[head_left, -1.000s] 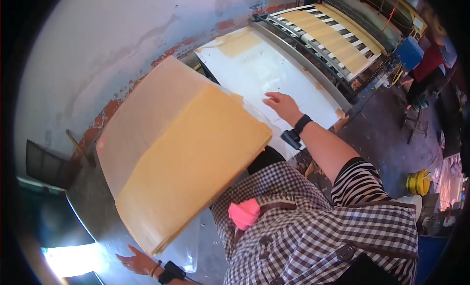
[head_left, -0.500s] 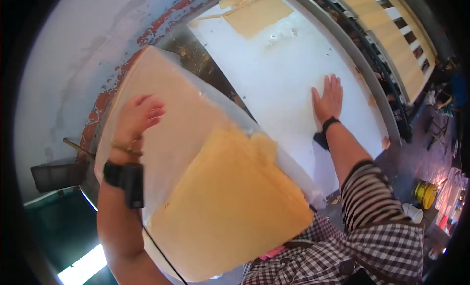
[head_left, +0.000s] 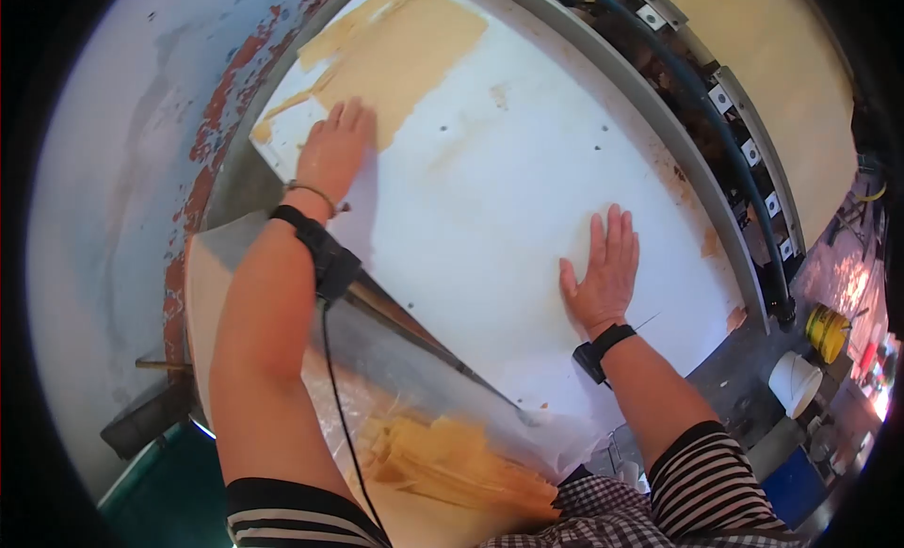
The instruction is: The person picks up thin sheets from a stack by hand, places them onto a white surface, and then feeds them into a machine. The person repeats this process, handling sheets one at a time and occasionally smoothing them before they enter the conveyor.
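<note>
My right hand (head_left: 605, 275) lies flat with fingers stretched on a white board (head_left: 499, 228). My left hand (head_left: 337, 153) reaches to the board's far left part, palm down, fingers extended, its fingertips at the edge of a thin yellow sheet (head_left: 424, 58). That sheet lies on the board with torn strips beside it. Close to my body is a pile of crumpled yellow sheets (head_left: 452, 459), with clear plastic film (head_left: 367, 350) between it and the board. I wear a black device on each wrist; a cable runs from the left one.
Along the board's right side runs a grey metal rail (head_left: 650, 87), with a machine frame and a pale yellow panel (head_left: 772, 68) beyond. A yellow bucket (head_left: 827, 333) and a white bucket (head_left: 794, 383) stand at the right. A peeling wall (head_left: 113, 190) borders the left.
My left hand has moved from above the covered pile to the far left of the white board. My right hand stays flat on the board. The view has shifted.
</note>
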### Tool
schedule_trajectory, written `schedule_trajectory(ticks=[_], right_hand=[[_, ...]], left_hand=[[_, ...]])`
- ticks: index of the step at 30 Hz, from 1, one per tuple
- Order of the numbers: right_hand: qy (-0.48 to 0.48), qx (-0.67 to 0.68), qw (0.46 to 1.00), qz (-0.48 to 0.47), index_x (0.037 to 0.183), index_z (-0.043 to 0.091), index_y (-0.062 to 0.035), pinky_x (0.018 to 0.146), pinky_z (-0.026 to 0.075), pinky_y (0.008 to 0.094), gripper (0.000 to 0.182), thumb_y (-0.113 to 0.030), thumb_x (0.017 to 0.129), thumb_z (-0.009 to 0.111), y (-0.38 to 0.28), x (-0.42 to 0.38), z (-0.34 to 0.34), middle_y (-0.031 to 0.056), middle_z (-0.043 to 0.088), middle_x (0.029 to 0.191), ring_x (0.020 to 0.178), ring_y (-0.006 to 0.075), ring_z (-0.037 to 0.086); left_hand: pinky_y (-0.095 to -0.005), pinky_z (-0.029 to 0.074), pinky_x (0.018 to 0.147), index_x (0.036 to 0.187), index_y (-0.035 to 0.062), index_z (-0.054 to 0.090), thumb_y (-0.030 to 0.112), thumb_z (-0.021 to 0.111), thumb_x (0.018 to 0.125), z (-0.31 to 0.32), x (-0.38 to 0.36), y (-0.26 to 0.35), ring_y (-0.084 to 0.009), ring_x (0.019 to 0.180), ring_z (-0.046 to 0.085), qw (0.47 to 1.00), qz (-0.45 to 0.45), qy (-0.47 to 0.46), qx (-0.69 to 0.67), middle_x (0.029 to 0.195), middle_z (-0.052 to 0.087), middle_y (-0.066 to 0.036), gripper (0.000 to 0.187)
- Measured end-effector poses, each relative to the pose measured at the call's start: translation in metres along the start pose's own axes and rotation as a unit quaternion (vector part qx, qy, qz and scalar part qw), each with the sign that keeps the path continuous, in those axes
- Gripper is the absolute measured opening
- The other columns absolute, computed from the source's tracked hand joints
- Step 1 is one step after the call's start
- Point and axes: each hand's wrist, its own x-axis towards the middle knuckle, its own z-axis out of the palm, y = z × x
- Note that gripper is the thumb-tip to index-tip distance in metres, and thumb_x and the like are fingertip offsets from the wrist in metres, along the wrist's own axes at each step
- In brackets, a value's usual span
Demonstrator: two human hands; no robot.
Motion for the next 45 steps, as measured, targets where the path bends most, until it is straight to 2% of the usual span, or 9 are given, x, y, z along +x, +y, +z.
schedule_trajectory(ticks=[5,11,24,28,31,37,41,44,45], right_hand=[[-0.001,0.009,1.000,-0.004,0.149,0.029,-0.0060,0.118,0.016,0.0519,0.082,-0.031,0.081,0.068,-0.006,-0.002,-0.001,0.0175,0.022,0.159,0.147,0.0382,0.019],[-0.005,-0.013,1.000,-0.010,0.146,0.034,-0.0028,0.116,0.024,0.0493,0.076,-0.031,0.083,0.066,-0.011,-0.009,0.005,0.0196,0.026,0.156,0.144,0.0369,0.025],[0.075,-0.101,0.990,-0.059,0.135,0.045,0.0017,0.108,0.035,0.0454,0.065,-0.032,0.084,0.068,0.013,-0.050,0.010,0.0199,0.042,0.141,0.130,0.0354,0.041],[0.117,-0.139,0.975,-0.125,0.131,0.049,0.0031,0.105,0.038,0.0442,0.062,-0.032,0.084,0.068,0.024,-0.082,0.016,0.0200,0.047,0.137,0.126,0.0349,0.045],[0.117,-0.169,0.965,-0.163,0.128,0.051,0.0041,0.103,0.040,0.0433,0.060,-0.032,0.084,0.069,0.028,-0.136,0.021,0.0201,0.051,0.134,0.122,0.0346,0.049],[-0.030,-0.297,0.937,-0.183,0.123,0.057,0.0062,0.099,0.045,0.0415,0.056,-0.032,0.084,0.069,0.046,-0.334,0.054,0.0202,0.058,0.127,0.116,0.0339,0.056],[-0.051,-0.258,0.922,-0.284,0.119,0.060,0.0076,0.097,0.048,0.0404,0.054,-0.033,0.084,0.070,0.032,-0.461,0.050,0.0203,0.063,0.122,0.111,0.0334,0.061],[-0.025,0.009,0.867,-0.498,0.104,0.069,0.0044,0.091,0.051,0.0378,0.046,-0.034,0.081,0.076,-0.006,-0.504,0.028,0.0137,0.070,0.109,0.101,0.0289,0.066],[-0.107,0.133,0.867,-0.468,0.118,0.064,-0.0014,0.090,0.051,0.0354,0.052,-0.034,0.080,0.078,-0.015,-0.448,0.052,0.0105,0.067,0.114,0.107,0.0243,0.063]], left_hand=[[-0.0390,0.053,0.085,0.115,0.0107,0.059,0.003,0.052,0.088,-0.007,0.020,-0.027,-0.0300,0.108,0.062,0.993,-0.047,-0.048,-0.096,0.124,0.061,-0.008,0.029],[-0.0441,0.053,0.068,0.088,0.0100,0.058,0.014,0.062,0.082,-0.009,0.019,-0.017,-0.0327,0.084,0.065,0.988,-0.088,0.107,-0.074,0.088,0.064,-0.010,0.008],[-0.0396,0.054,0.073,0.113,0.0130,0.063,0.011,0.063,0.085,-0.254,-0.312,-0.004,-0.0327,0.087,0.067,0.933,-0.248,0.262,0.014,0.103,0.068,-0.013,0.028],[-0.0366,0.053,0.073,0.119,0.0145,0.062,0.020,0.061,0.090,-0.286,-0.520,0.102,-0.0284,0.086,0.067,0.873,-0.355,0.318,0.107,0.098,0.070,-0.010,0.029],[-0.0313,0.051,0.074,0.120,0.0064,0.061,0.023,0.059,0.094,-0.274,-0.691,0.221,-0.0176,0.083,0.067,0.780,-0.474,0.403,-0.063,0.095,0.070,-0.006,0.031],[-0.0265,0.047,0.077,0.119,0.0031,0.058,0.016,0.055,0.094,-0.121,-0.938,0.566,-0.0120,0.089,0.059,0.438,-0.590,0.528,-0.426,0.104,0.063,-0.004,0.028],[-0.0283,0.049,0.078,0.119,0.0000,0.057,0.007,0.055,0.085,0.048,-0.974,0.768,-0.0127,0.090,0.060,0.301,-0.756,0.410,-0.412,0.102,0.065,-0.007,0.034],[-0.0348,0.051,0.080,0.119,-0.0019,0.056,0.009,0.058,0.081,0.154,-0.947,0.869,-0.0212,0.091,0.064,0.169,-0.772,0.416,-0.450,0.103,0.067,-0.011,0.039],[-0.0369,0.051,0.082,0.120,-0.0017,0.056,0.009,0.058,0.081,0.174,-0.932,0.890,-0.0250,0.093,0.064,0.157,-0.801,0.398,-0.419,0.105,0.067,-0.013,0.041]])
